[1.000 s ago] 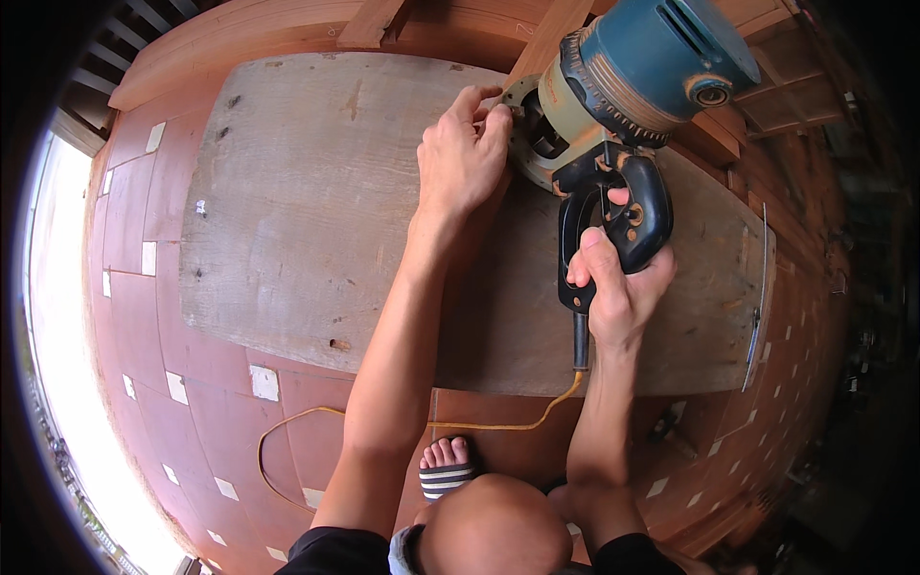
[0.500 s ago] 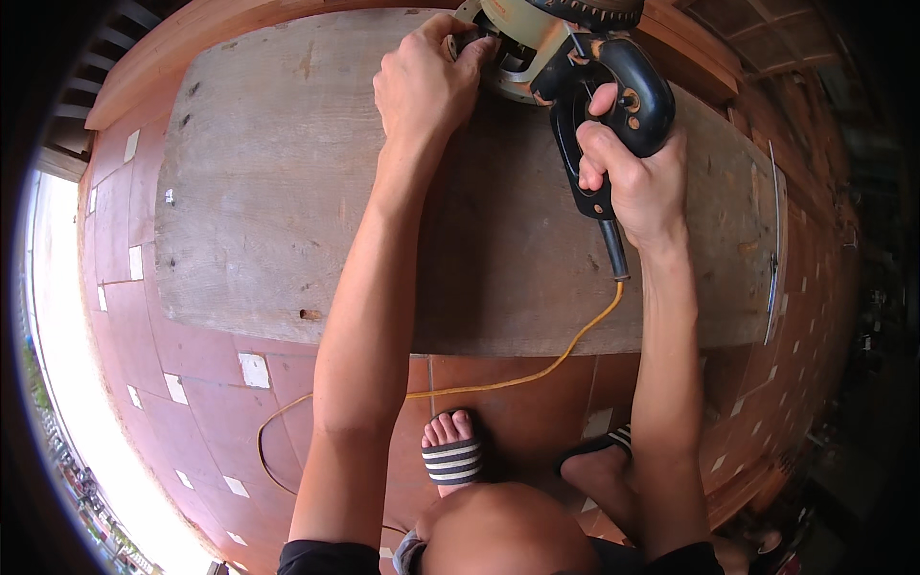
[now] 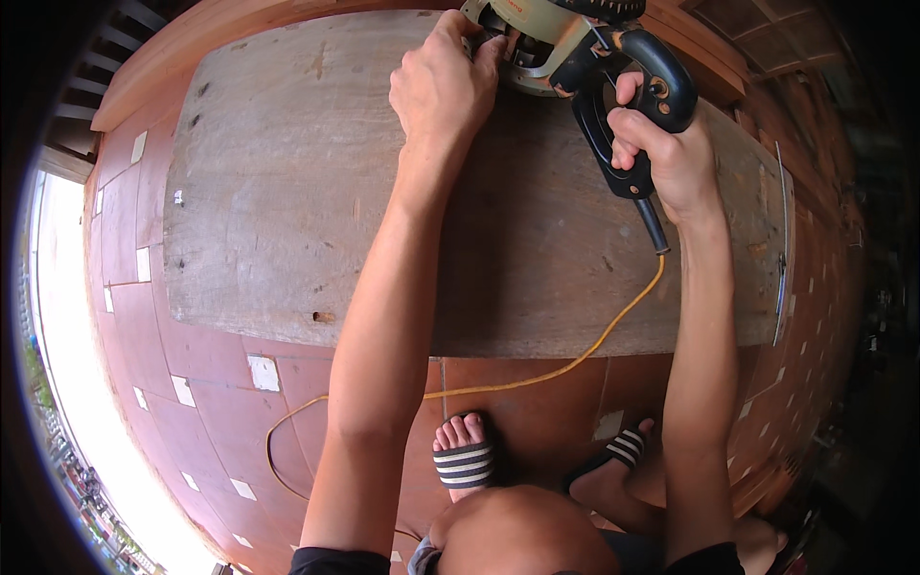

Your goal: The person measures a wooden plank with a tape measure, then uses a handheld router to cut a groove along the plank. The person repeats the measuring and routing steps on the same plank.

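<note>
A power tool (image 3: 537, 43) is being guided along the far edge of the worn wooden worktop (image 3: 287, 192), at the top of the view. The black rear handle (image 3: 632, 115) is gripped by the right hand (image 3: 671, 153), fingers wrapped tight around it, while the left hand (image 3: 441, 86) is curled over the tool's base. A steady push with both hands seems called for next, with the yellow cord (image 3: 575, 359) kept clear.

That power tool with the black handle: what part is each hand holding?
The right hand grips the corded power tool by its black loop handle; the left hand holds its front base.
</note>
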`<state>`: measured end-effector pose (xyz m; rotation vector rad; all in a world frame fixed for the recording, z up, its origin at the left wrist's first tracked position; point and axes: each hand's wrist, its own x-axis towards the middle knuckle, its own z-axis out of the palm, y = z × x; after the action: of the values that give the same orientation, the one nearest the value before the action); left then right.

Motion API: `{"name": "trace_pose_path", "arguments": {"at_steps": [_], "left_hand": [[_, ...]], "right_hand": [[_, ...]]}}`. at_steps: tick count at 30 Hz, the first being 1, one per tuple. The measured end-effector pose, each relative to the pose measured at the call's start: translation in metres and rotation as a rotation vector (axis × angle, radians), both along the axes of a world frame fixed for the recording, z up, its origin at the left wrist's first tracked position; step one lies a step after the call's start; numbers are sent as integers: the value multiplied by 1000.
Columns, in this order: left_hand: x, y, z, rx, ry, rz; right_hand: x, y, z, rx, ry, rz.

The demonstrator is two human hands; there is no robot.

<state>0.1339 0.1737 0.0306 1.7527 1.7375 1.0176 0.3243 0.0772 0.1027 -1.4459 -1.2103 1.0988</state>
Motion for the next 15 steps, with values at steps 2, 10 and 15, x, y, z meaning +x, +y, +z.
{"name": "trace_pose_path", "arguments": {"at_steps": [2, 10, 15], "left_hand": [[3, -1, 2, -1, -1, 2], [9, -6, 9, -37, -75, 65], [8, -3, 7, 11, -104, 45]], "right_hand": [[6, 3, -2, 16, 36, 6], [10, 7, -1, -1, 42, 11], [11, 10, -1, 2, 49, 26]]}}
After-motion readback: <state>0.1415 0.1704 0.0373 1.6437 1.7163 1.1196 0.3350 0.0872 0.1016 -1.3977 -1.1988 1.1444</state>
